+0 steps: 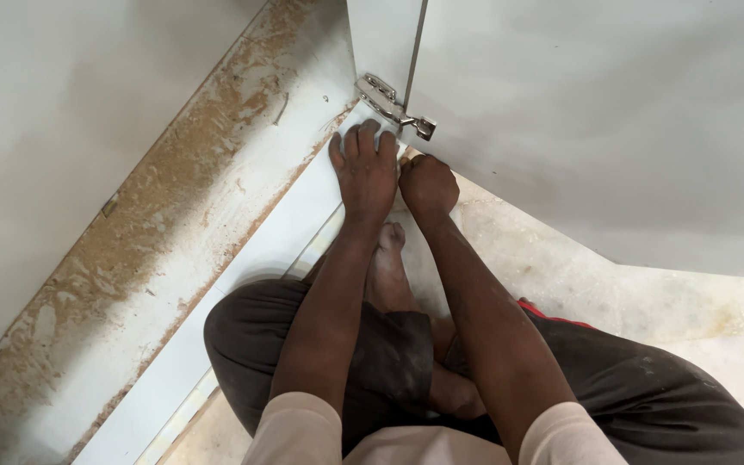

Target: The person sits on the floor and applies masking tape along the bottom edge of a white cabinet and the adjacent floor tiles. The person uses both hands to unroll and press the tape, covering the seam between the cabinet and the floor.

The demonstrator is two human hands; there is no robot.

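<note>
pale sleeves (303, 430) and dark trousers (647, 396) sit closest to the lens, person squatting on the floor, one bare foot (387, 267) showing between the forearms.

far left: white panel (53, 129) fills the corner of view. next to it a raw board strip (174, 198), brown and chipped, dusty, runs diagonally from lower left up to the hinge area. just right of that a white laminated edge (277, 232) follows the same diagonal, with a pale striped band along its lower side.

left hand (365, 168): flat, palm down, fingers spread and pressed on the white edge right under the hinge. grip is wide, holding nothing, just bearing on the surface.

metal hinge (392, 105): shiny, cup-type, sits at the joint between the narrow white upright and the door, just above the left fingertips, near but not touching as far as i can see.

right hand (428, 185): curled into a fist, touching the left hand's side, right below the hinge arm. grip narrow; cannot tell if anything is inside it.

right: large white door panel (604, 120) angled open over the mottled stone floor (561, 275).
</note>
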